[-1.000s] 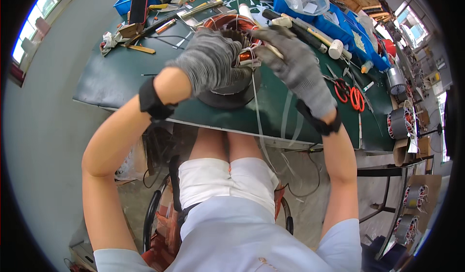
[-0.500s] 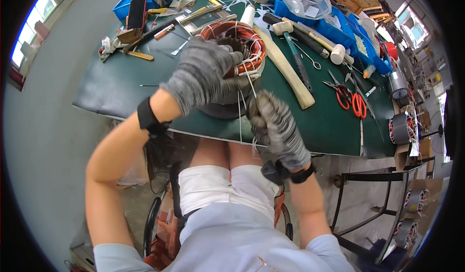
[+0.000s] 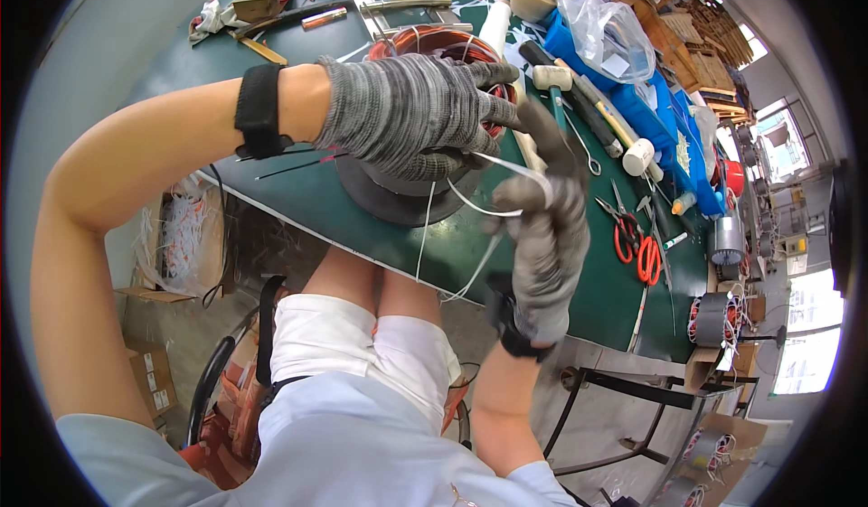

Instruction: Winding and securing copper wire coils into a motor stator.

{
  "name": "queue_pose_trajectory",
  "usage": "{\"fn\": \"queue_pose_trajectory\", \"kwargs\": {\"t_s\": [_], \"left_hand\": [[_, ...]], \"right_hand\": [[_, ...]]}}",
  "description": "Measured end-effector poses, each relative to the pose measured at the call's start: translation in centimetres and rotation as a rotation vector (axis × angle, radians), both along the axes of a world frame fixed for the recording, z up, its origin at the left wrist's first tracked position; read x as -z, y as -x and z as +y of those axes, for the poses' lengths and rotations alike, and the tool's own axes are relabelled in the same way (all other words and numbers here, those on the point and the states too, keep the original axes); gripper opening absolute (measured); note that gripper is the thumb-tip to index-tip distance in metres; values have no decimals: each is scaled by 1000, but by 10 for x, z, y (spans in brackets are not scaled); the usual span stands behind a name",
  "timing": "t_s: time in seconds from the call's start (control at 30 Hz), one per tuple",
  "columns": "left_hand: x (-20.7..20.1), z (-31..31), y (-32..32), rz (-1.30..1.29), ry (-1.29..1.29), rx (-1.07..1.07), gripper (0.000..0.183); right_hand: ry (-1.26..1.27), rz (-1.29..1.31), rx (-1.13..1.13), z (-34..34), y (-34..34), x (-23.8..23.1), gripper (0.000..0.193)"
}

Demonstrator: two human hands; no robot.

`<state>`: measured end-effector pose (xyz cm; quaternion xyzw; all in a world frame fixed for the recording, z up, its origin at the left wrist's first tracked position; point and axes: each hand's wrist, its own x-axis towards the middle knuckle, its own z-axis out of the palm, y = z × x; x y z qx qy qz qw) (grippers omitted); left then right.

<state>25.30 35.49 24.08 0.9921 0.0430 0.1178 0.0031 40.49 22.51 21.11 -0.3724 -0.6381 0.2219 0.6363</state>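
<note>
A motor stator with copper windings (image 3: 436, 39) stands on a dark round base (image 3: 369, 189) near the table's front edge, its middle largely hidden by my left hand. My left hand (image 3: 411, 114), in a grey striped knit glove, lies across the coil with its fingers stretched out and apart over the right side. To its right, my right hand (image 3: 550, 231) wears a matching glove, slightly blurred, and is closed on a white cord (image 3: 493, 209). From that hand the cord loops back to the stator beneath my left fingers. Loose lengths hang over the table edge.
On the green table (image 3: 597, 326), a mallet (image 3: 553, 78), red-handled scissors (image 3: 649, 258), pliers (image 3: 624, 236) and a white-headed hammer (image 3: 638, 156) lie to the right. Blue bins (image 3: 637, 109) stand behind them. Another stator (image 3: 714, 319) sits at the right edge.
My view has shifted. My left hand has turned, its fingers now spread toward the right across the coil. My right hand has drawn the cord away to the right, forming a wider loop.
</note>
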Motion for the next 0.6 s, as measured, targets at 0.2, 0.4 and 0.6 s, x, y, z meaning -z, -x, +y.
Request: {"fn": "queue_pose_trajectory", "kwargs": {"t_s": [0.2, 0.4, 0.6], "left_hand": [[-9, -4, -9, 34, 61, 26, 27], [4, -19, -10, -141, -151, -179, 33], [-23, -38, -8, 44, 192, -536, 52]], "right_hand": [[398, 936, -440, 2, 12, 62, 16], [280, 644, -187, 16, 28, 92, 25], [313, 627, -318, 18, 14, 84, 28]]}}
